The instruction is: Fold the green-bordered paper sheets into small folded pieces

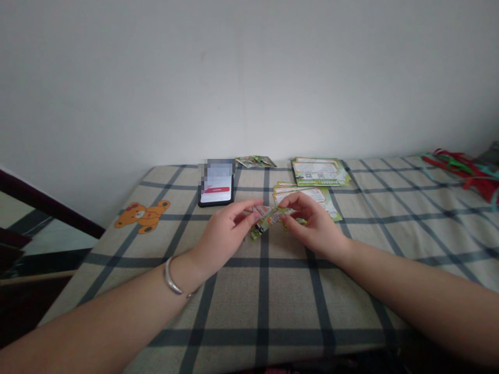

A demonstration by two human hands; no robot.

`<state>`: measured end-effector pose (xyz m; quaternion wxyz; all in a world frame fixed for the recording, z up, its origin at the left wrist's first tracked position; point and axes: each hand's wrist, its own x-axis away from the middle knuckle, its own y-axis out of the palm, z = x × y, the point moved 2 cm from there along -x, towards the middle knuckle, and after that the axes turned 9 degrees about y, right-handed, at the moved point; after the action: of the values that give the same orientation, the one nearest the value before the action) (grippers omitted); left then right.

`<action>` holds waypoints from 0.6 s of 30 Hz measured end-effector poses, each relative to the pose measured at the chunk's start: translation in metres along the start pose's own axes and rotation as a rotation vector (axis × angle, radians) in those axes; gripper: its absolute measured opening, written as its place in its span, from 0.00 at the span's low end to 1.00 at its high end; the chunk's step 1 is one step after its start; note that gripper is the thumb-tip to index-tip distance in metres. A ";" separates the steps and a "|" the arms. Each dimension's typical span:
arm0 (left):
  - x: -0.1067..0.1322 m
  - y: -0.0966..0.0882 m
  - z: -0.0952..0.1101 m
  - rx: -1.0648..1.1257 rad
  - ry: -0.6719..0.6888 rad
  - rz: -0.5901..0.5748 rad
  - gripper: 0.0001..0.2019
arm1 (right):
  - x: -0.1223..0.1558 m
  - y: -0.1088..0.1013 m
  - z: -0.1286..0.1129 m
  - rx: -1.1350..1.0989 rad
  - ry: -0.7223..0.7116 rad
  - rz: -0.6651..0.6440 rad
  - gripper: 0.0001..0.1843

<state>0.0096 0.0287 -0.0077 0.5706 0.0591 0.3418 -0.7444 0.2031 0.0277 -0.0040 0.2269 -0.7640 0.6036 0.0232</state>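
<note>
The left hand point(224, 228) and right hand point(314, 226) each have a closed grip, pinching opposite sides of a small, thin, green-and-white printed piece point(265, 222) over the middle of the beige, dark-checked cloth tabletop point(236, 306). On the right hand's far side lies a fanned stack of green-and-white printed cards point(329, 202); a black-edged rectangular phone point(218, 196) lies far left of the piece.
</note>
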 end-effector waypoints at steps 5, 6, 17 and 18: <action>-0.001 0.001 0.000 -0.126 0.084 -0.019 0.15 | 0.000 0.001 0.000 0.013 0.004 0.017 0.08; 0.000 0.001 0.001 -0.163 0.116 -0.023 0.16 | 0.000 0.001 0.001 0.021 0.003 0.028 0.08; 0.002 0.004 0.009 -0.536 0.242 -0.088 0.24 | 0.000 0.001 -0.003 0.117 -0.012 -0.010 0.11; 0.002 0.004 0.009 -0.535 0.239 -0.096 0.23 | 0.000 0.001 -0.003 0.128 -0.019 -0.031 0.13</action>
<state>0.0154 0.0211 -0.0039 0.4858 -0.0222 0.5932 -0.6416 0.2013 0.0263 -0.0013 0.2812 -0.7570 0.5897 -0.0118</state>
